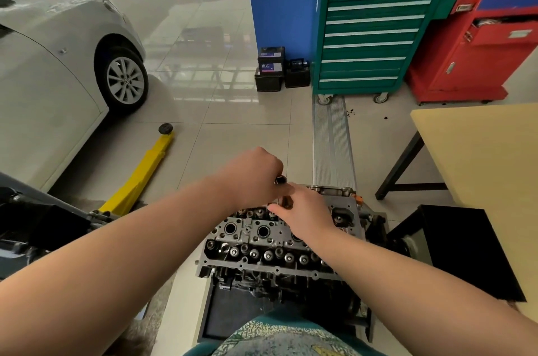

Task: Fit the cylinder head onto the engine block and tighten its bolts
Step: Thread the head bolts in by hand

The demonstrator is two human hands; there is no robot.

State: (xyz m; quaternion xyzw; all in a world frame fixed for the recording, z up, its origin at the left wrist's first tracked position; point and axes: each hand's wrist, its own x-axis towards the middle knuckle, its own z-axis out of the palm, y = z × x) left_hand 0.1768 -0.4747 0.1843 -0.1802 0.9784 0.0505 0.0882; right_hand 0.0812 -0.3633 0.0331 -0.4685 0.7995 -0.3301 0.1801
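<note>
A car (58, 58) stands at far left, a yellow jack (142, 172) lying beside it on the floor. The left hand (253, 175) is fisted round a dark tool (281, 181) above the head (262, 239), which sits on the block (262, 285) at lower centre. The right hand (305, 210) pinches the tool's lower end at the head's far edge. Behind stand batteries (270, 67), a green cabinet (372, 35) and a red one (480, 49); a table (480, 151) is at right.

Above the far side of the cylinder head (262, 242), the left hand (256, 175) grips a dark tool handle (281, 180) while the right hand (305, 210) pinches its shaft (286, 202) just below.
</note>
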